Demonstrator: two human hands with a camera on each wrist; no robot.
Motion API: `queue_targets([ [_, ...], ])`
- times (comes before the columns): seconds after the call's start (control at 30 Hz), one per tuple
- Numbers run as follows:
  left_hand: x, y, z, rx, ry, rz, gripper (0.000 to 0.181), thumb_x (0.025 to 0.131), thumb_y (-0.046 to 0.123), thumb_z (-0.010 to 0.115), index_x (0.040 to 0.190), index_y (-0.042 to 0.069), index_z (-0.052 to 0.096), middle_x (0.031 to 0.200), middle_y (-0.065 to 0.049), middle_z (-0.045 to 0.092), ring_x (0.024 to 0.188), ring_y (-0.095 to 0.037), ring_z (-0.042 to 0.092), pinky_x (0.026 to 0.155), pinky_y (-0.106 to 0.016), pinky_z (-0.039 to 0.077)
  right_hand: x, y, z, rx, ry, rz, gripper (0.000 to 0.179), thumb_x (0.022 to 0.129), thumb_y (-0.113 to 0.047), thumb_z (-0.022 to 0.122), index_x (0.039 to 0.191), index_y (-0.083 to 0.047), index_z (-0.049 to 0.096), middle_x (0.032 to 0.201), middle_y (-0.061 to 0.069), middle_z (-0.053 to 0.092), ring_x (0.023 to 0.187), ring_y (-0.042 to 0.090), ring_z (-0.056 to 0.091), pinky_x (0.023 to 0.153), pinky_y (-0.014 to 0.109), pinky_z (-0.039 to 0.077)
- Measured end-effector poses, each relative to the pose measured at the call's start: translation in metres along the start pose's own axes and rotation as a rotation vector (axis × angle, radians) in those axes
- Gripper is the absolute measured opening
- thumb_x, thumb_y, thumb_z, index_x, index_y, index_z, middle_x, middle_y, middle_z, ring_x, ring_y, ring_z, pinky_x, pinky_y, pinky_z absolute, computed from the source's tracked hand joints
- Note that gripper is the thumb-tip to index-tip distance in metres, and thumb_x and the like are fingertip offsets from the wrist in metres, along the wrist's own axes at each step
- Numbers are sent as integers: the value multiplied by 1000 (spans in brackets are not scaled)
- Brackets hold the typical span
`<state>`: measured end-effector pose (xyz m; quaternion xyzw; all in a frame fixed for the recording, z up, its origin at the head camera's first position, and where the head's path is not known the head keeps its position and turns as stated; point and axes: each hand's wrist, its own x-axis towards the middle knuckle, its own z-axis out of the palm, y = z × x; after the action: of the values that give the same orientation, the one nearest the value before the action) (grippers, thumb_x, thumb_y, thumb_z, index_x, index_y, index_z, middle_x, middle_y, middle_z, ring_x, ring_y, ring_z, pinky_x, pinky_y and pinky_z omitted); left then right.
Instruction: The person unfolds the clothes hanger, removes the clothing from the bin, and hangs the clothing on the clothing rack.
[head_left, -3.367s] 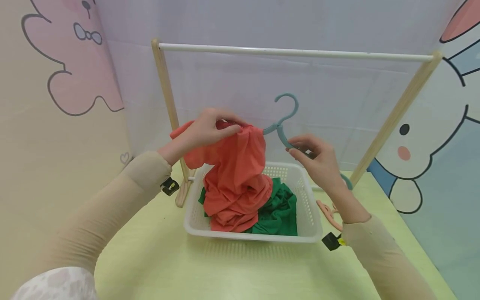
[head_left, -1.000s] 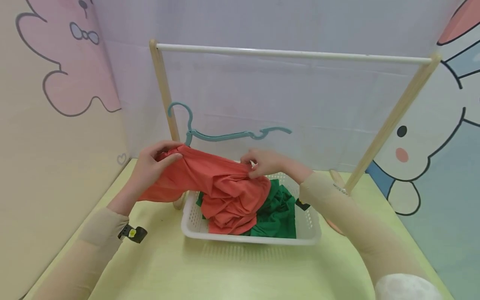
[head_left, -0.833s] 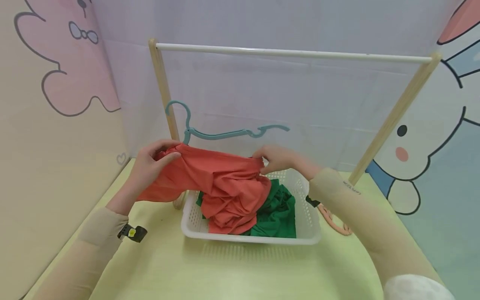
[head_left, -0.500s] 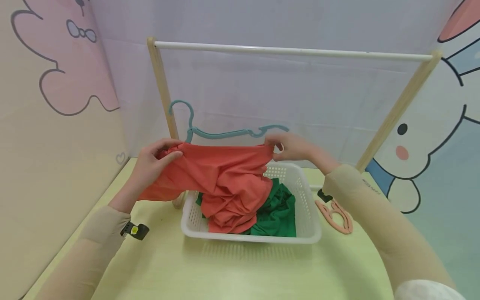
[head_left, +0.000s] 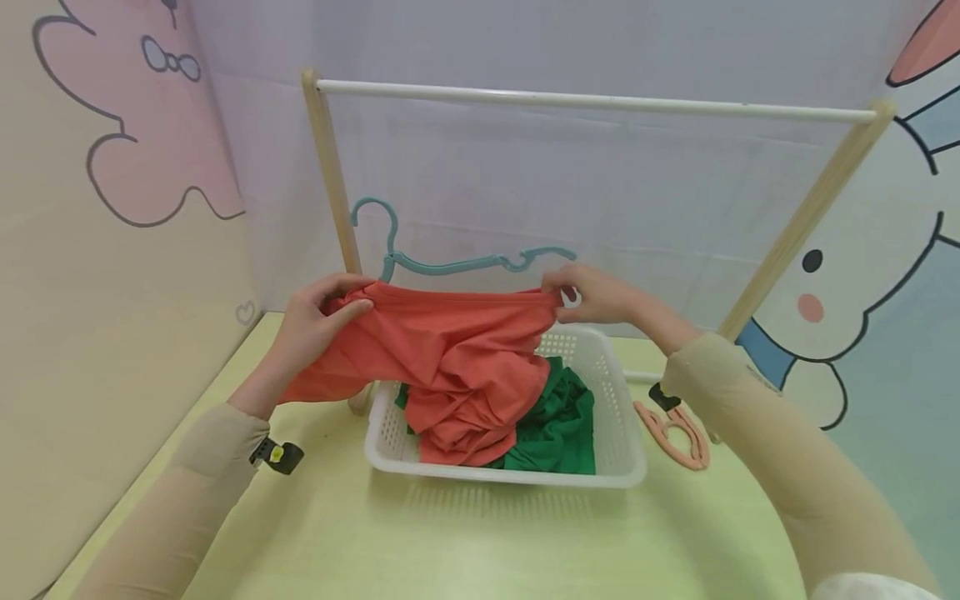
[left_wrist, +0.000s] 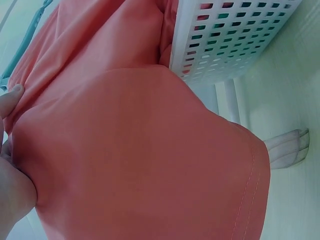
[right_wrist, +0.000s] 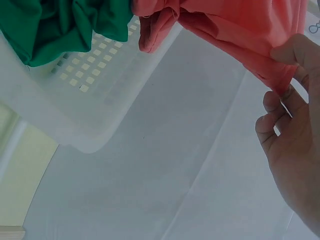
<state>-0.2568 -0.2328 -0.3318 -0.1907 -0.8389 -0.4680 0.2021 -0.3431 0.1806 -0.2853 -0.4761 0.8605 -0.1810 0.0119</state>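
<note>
**Red garment (head_left: 457, 342) drawn out between left hand (head_left: 311, 318) and right hand (head_left: 596, 293)**

The garment's upper edge is grasped at its left end by the left hand, the thumb laid on the near side of the cloth. Its right end is pinched between thumb and fingers of the right hand. The edge is pulled nearly straight between the 2 grips, presumably so that it is spread and left easy to see.

At the far side of the edge, a blue hanger (head_left: 442, 269) is stood hook up. 1 arm is extended to the right just above the cloth; the other is hidden by fabric near the left hand. Whether it is supported by cloth or by fingers cannot be told.

A stitched hem (left_wrist: 250, 190) is left hanging at the left, outside the white basket (head_left: 502, 476). The lower folds are heaped inside, beside and over green cloth (head_left: 558, 429), so part of the weight is probably borne there.

Farther out, a white rail (head_left: 600, 101) is carried by 2 wooden posts (head_left: 810, 217). A folded peach hanger (head_left: 686, 461) is laid on the table (head_left: 480, 542) right of the basket, apparently clear of the fabric.
</note>
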Motion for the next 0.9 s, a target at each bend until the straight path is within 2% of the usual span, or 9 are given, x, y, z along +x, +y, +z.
queue_targets([
  [0.1, 1, -2, 1, 9, 7, -14, 32, 92, 20, 71, 124, 19, 69, 105, 29, 64, 92, 1, 60, 75, -9, 49, -5, 2, -1, 24, 29, 3, 13, 87, -4, 59, 95, -14, 63, 77, -2, 53, 72, 24, 47, 66, 29, 38],
  [0.2, 3, -6, 3, 18, 14, -3, 32, 92, 18, 71, 124, 19, 69, 105, 32, 64, 94, 5, 60, 77, -8, 47, -10, 4, -4, 25, 56, 11, 15, 88, -4, 60, 100, -12, 64, 79, -1, 54, 70, 22, 46, 64, 29, 37],
  [0.3, 4, -7, 4, 36, 12, 15, 32, 92, 18, 71, 124, 18, 69, 106, 29, 65, 94, 6, 60, 76, -8, 47, -15, 6, -6, -6, 75, 21, 16, 89, -6, 60, 102, -11, 65, 82, 0, 57, 70, 18, 44, 64, 27, 37],
  [0.43, 5, -8, 5, 49, 7, 14, 30, 92, 22, 71, 123, 21, 69, 107, 24, 67, 89, 3, 61, 73, -9, 48, -23, 5, -9, -26, 85, 58, 20, 91, -7, 62, 110, -8, 67, 87, 2, 61, 71, 18, 45, 64, 27, 37],
  [0.53, 5, -8, 7, 47, 7, 11, 29, 92, 23, 71, 121, 22, 70, 105, 25, 66, 87, 2, 61, 70, -10, 49, -31, 4, -14, -21, 99, 84, 23, 91, -7, 62, 114, -6, 67, 90, 5, 62, 74, 20, 45, 64, 27, 36],
  [0.7, 5, -8, 8, 32, -2, 20, 29, 92, 20, 71, 121, 20, 71, 104, 24, 67, 83, 2, 62, 67, -11, 50, -40, 6, -21, -30, 150, 67, 20, 90, -5, 64, 110, -6, 68, 89, 5, 59, 74, 19, 44, 65, 27, 36],
  [0.9, 5, -8, 8, 27, -17, 31, 28, 92, 17, 71, 120, 18, 71, 100, 22, 67, 79, 2, 62, 65, -12, 51, -46, 10, -25, -46, 198, 8, 16, 88, -3, 64, 102, -9, 69, 84, 1, 55, 70, 9, 40, 62, 25, 35],
])
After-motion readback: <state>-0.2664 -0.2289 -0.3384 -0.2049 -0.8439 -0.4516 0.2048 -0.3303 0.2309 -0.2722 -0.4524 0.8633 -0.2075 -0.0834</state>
